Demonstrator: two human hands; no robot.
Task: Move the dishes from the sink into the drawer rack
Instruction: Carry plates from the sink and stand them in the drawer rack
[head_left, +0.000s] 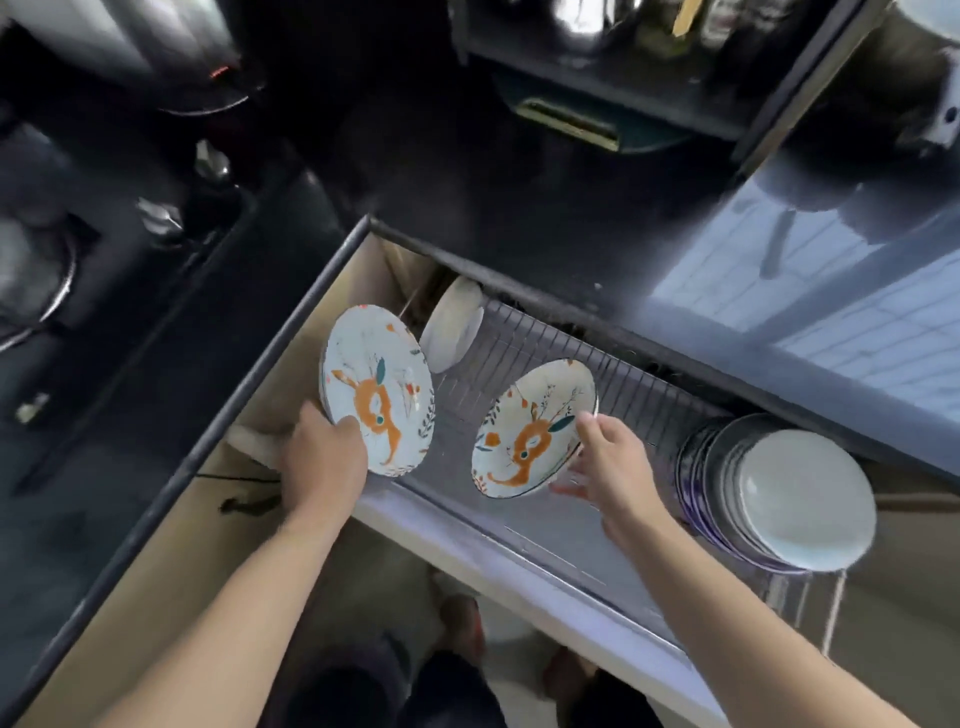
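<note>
Two bare forearms are reaching over the open drawer rack (524, 343). Left hand (322, 457) is gripping the lower rim of a rabbit-patterned plate (376, 389), fingers curled behind it. Right hand (610, 467), fingers spread and relaxed, is touching a second rabbit plate (532, 428) standing tilted on the wires. Beyond these fingers, white plates (779, 499) are standing stacked.

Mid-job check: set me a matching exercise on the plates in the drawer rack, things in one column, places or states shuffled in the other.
Things:
1. Left rabbit plate
2. Right rabbit plate
3. Plain white plate
4. Plate stack

Places or states:
A. On edge at the rack's far left end
B. Gripped at its lower rim by the left hand
C. At the rack's right end
D. Mid-rack, tilted, right hand with spread fingers at its rim

Pairs: 1-B, 2-D, 3-A, 4-C
</note>
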